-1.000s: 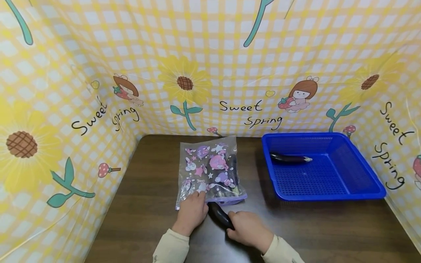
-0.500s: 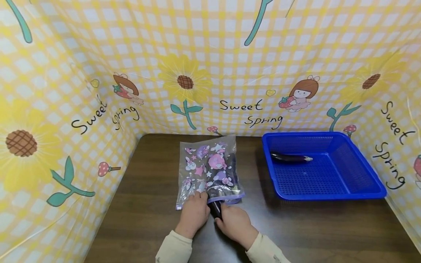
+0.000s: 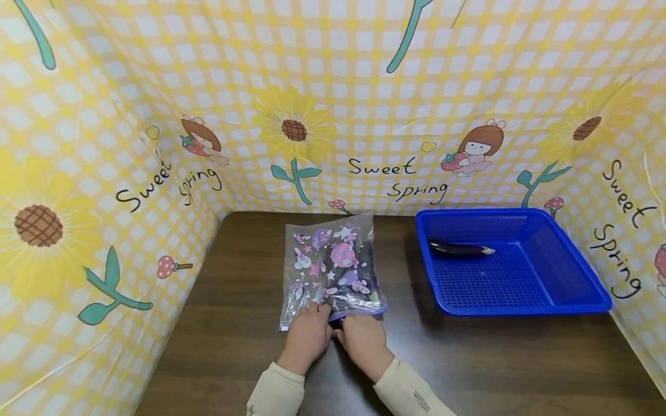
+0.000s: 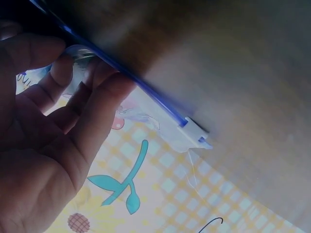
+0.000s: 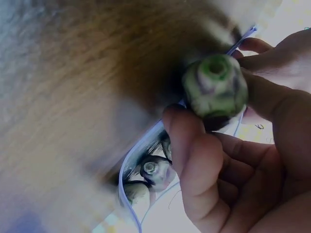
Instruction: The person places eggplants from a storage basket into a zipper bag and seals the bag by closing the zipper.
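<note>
The held eggplant [image 5: 214, 92] is at the near-side mouth of the printed bag [image 3: 307, 268], its long axis running in and out of that opening, with the green stem end facing out of the bag; the head view shows just a dark sliver of it between the hands. Inside the bag's right half lie other eggplants [image 5: 158, 171], stem ends at the mouth. To the right of the bag stands a blue basket [image 3: 520, 313] with a single eggplant [image 3: 460, 249] lying sideways, its pale stem end pointing away from the bag. The right hand [image 3: 366, 345], at the mouth, has its fingers [image 5: 192, 145] and thumb closed round the held eggplant, while the left hand [image 3: 308, 338] grips the bag's near edge, beside the white slider [image 4: 194, 132]
</note>
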